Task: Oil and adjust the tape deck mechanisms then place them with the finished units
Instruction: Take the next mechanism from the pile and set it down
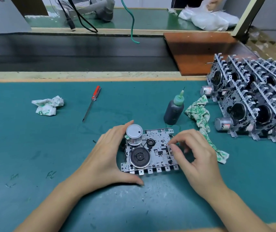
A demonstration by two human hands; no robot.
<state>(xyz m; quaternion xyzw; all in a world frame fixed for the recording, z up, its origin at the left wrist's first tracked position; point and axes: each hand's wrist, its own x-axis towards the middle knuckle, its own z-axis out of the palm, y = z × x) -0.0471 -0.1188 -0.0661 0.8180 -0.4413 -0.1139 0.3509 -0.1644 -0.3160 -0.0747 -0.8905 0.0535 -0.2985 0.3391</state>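
Observation:
A metal tape deck mechanism (157,153) with a black flywheel and a silver motor lies flat on the green mat in front of me. My left hand (107,156) grips its left side, fingers up by the motor and thumb under the near edge. My right hand (196,156) is curled over its right edge, thumb and fingertips touching the small parts there. A dark oil bottle (174,111) with a green nozzle stands just behind the mechanism. A stack of several similar mechanisms (254,101) leans in rows at the right.
A red-handled screwdriver (92,102) lies behind on the left, beside a crumpled tissue (47,106). A green-printed rag (201,119) trails between bottle and stack. A brown board (199,51) bridges the dark conveyor (67,51). Another person's hands (212,4) handle plastic bags across it.

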